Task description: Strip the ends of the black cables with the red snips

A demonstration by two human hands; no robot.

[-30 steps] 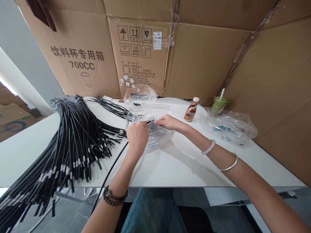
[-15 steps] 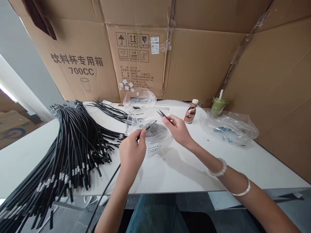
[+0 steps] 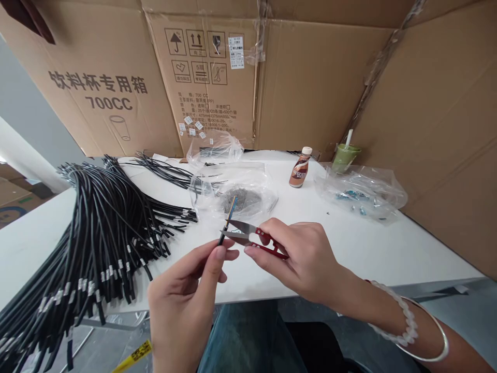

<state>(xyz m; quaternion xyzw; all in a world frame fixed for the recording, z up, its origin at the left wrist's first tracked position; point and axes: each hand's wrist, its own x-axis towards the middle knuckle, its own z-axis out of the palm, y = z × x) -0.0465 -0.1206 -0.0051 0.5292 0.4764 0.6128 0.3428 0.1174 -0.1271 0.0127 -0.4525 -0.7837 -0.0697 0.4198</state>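
Between thumb and fingers, my left hand [image 3: 190,290] pinches a black cable [image 3: 221,239] near its end. Thin coloured wires [image 3: 232,207], blue and yellowish among them, stick up out of the black sheath. My right hand [image 3: 298,254] is closed around red-handled thread snips [image 3: 267,246]. Their two metal blades are apart and lie on either side of the cable end, just above my left fingertips. Behind the blades, a clear plastic bag [image 3: 264,178] holds a heap of small grey pieces [image 3: 244,201].
A large bundle of black cables [image 3: 112,217] covers the table's left side, with more loose cables [image 3: 163,173] behind. A brown drink bottle [image 3: 300,168], a green cup [image 3: 345,158] and a bag with blue bits [image 3: 365,194] stand right. Cardboard [image 3: 318,83] walls the back.
Both hands have come nearer to me, and the snips have moved from beside the cable to around its end. The coloured wires now show clearly. A yellow label has come into view low left.
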